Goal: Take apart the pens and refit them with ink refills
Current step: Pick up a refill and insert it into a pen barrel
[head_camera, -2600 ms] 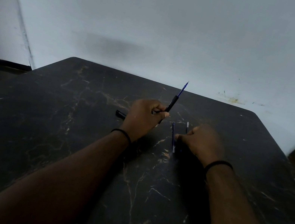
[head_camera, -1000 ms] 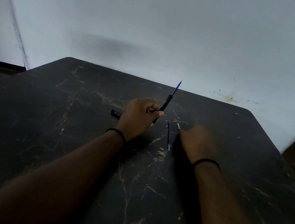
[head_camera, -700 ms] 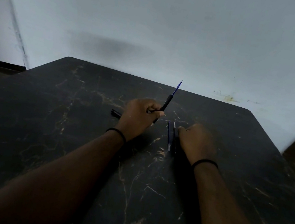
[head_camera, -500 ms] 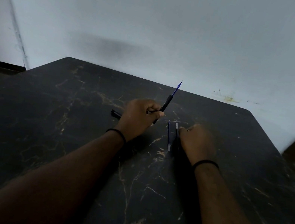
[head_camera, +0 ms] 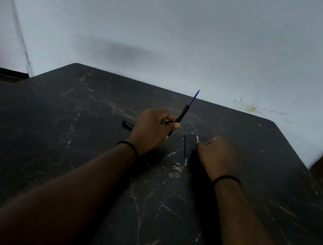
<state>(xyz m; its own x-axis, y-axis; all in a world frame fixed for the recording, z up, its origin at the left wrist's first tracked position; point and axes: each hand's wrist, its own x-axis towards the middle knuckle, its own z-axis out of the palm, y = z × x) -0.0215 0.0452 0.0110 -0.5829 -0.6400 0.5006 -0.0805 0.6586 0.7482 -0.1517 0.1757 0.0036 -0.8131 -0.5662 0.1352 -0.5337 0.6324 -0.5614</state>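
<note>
Left hand [head_camera: 152, 130] grips black pen barrel [head_camera: 181, 116], blue refill [head_camera: 193, 97] protruding upward. Right hand [head_camera: 216, 155] pinches a thin refill [head_camera: 197, 138] on black marble table [head_camera: 46, 134]; another blue refill [head_camera: 185, 149] lies between hands. Black pen part [head_camera: 127, 125] far-left of left hand.

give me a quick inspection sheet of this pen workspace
surface: black marbled table, dim light.
job's things: black pen with a blue refill poking out of its top; loose blue refill flat on the table between the hands; pale thin piece at the right fingertips; black pen part lying behind the left hand.
clutter: nothing seen.
hands: left hand gripping the pen tilted up; right hand low on the table, pinching at the pale piece.
cables: nothing seen.
surroundings: pale wall with a yellowish stain.
</note>
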